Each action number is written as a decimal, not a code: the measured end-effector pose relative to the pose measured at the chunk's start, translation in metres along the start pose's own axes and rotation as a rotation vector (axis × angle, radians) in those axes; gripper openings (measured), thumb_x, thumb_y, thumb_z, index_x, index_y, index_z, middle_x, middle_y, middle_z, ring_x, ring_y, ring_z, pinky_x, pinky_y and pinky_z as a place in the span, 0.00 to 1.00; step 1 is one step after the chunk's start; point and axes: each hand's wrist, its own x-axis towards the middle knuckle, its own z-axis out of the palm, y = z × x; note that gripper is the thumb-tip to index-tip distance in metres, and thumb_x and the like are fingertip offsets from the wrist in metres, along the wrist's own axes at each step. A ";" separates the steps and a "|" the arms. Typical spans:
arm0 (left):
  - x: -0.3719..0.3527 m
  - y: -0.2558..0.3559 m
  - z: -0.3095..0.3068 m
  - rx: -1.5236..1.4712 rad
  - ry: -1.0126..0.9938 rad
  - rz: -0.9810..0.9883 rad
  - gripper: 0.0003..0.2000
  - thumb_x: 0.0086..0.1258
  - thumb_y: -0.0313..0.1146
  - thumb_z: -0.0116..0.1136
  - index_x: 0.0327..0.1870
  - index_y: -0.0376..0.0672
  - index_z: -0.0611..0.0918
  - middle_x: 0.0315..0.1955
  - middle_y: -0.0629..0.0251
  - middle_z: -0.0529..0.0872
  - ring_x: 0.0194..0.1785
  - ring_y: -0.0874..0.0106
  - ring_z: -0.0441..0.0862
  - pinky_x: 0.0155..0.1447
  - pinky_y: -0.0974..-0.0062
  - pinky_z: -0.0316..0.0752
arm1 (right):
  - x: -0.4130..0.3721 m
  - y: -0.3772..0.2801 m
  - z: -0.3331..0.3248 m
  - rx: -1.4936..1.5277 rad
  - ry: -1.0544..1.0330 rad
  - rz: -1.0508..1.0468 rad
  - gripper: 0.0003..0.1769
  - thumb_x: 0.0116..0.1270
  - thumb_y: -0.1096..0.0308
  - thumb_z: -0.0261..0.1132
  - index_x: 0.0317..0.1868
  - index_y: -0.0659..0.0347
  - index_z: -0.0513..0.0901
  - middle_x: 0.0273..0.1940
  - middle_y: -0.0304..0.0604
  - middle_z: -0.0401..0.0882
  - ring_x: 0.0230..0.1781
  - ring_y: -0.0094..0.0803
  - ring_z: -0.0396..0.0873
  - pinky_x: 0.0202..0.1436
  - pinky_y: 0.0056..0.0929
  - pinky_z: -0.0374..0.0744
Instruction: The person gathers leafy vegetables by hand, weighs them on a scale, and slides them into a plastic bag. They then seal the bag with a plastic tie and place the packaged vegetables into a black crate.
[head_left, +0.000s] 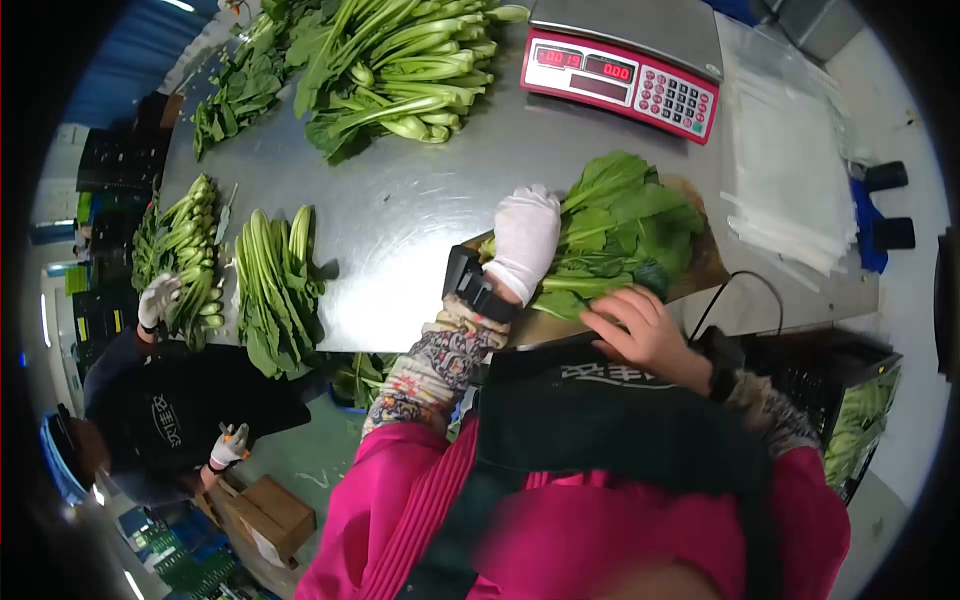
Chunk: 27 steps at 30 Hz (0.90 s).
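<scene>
A bunch of leafy greens (625,225) lies on a brown board (712,262) near the table's front edge, leaves pointing right. My left hand (525,240), in a white glove, is closed over the stem end of this bunch; its fingertips are mostly hidden. At the lower edge of the leaves, my bare right hand (642,328) rests with its fingers stretched out, touching them.
A red-framed scale (620,80) stands at the back, with plastic bags (790,150) to its right. A large pile of greens (410,70) and smaller bunches (275,285) lie leftward. A co-worker's gloved hand (160,300) touches greens at far left.
</scene>
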 end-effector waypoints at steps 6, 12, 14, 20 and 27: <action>-0.015 0.005 -0.021 -0.180 0.167 0.101 0.03 0.61 0.30 0.51 0.29 0.43 0.75 0.25 0.62 0.76 0.29 0.66 0.76 0.31 0.67 0.72 | 0.029 0.028 -0.001 -0.210 -0.150 0.055 0.28 0.49 0.66 0.64 0.56 0.44 0.77 0.71 0.55 0.54 0.70 0.49 0.56 0.68 0.60 0.54; -0.035 0.002 -0.065 -0.397 -0.103 0.238 0.17 0.51 0.32 0.63 0.44 0.37 0.82 0.35 0.58 0.80 0.38 0.61 0.78 0.38 0.66 0.76 | 0.054 0.047 -0.017 -0.174 -0.370 -0.053 0.29 0.46 0.61 0.72 0.53 0.42 0.75 0.61 0.50 0.66 0.59 0.42 0.66 0.56 0.41 0.63; -0.013 -0.012 -0.090 -0.580 -0.184 0.304 0.17 0.53 0.34 0.66 0.45 0.38 0.83 0.34 0.56 0.82 0.39 0.60 0.81 0.42 0.68 0.77 | 0.037 0.043 -0.006 -0.207 -0.250 0.007 0.26 0.50 0.63 0.68 0.52 0.44 0.75 0.55 0.47 0.71 0.53 0.40 0.70 0.53 0.38 0.64; 0.078 0.003 -0.081 -1.146 -0.365 0.001 0.15 0.60 0.30 0.65 0.49 0.39 0.83 0.32 0.61 0.85 0.35 0.74 0.82 0.42 0.78 0.76 | -0.064 0.001 -0.039 -0.063 -0.023 0.734 0.23 0.51 0.61 0.69 0.51 0.48 0.78 0.46 0.43 0.78 0.45 0.39 0.76 0.51 0.36 0.65; 0.170 0.187 -0.007 -1.181 -0.123 0.293 0.17 0.56 0.40 0.66 0.44 0.40 0.84 0.35 0.59 0.84 0.42 0.63 0.81 0.49 0.70 0.75 | -0.175 -0.047 -0.067 -0.143 0.524 1.396 0.26 0.45 0.63 0.75 0.47 0.59 0.81 0.39 0.45 0.81 0.42 0.44 0.75 0.52 0.38 0.67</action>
